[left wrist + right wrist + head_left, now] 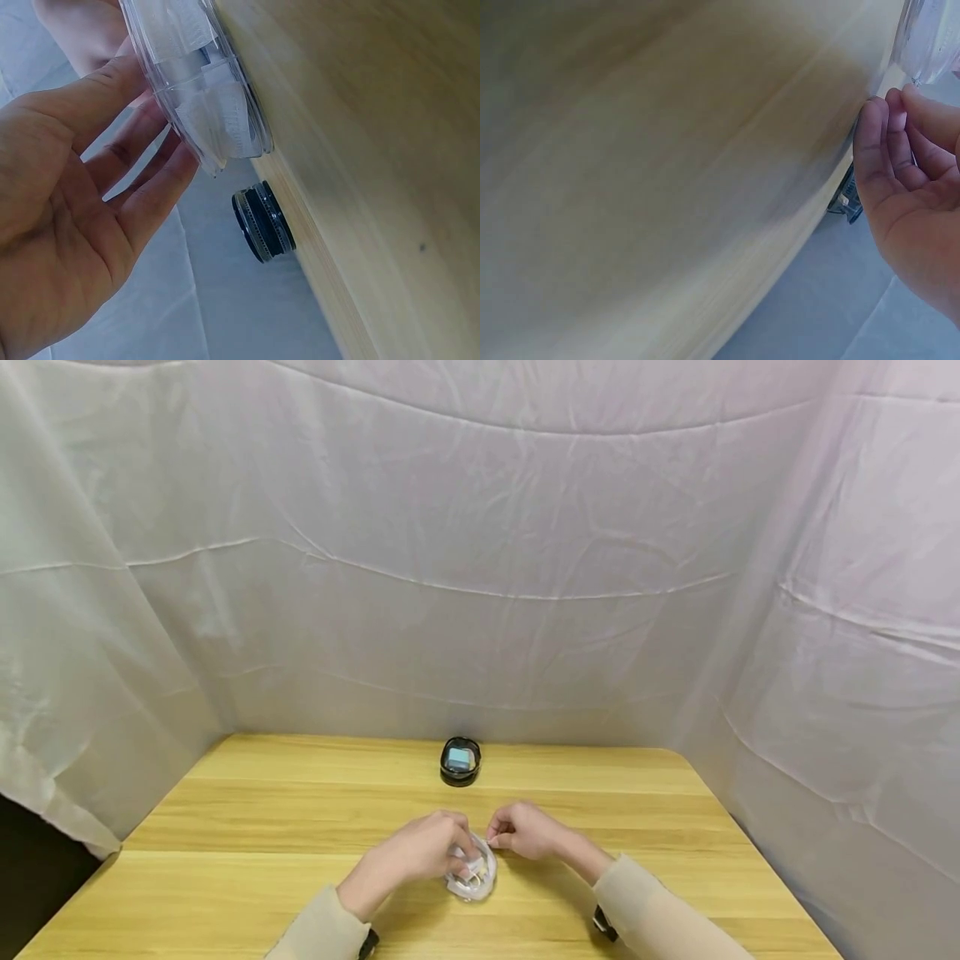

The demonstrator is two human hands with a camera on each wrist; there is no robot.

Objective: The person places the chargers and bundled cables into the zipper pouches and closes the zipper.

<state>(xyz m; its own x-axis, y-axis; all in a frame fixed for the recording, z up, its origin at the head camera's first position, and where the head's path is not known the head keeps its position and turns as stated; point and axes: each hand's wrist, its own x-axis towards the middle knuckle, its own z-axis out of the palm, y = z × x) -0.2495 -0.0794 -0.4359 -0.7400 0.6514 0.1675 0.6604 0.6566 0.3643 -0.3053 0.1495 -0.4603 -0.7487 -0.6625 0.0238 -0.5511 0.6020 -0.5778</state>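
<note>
Head view: left hand fingers grip the clear round case on the worktop; right hand pinches its 1 o'clock rim. Opening appears underway; next needs steady prying.

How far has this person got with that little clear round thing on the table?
Little looks finished. The clear round case, with something white inside, lies on the wooden table; the left hand holds it with its fingers round the rim, and the right hand pinches at its edge. Whether it is open or shut cannot be told. The small black round object farther back lies untouched.
</note>
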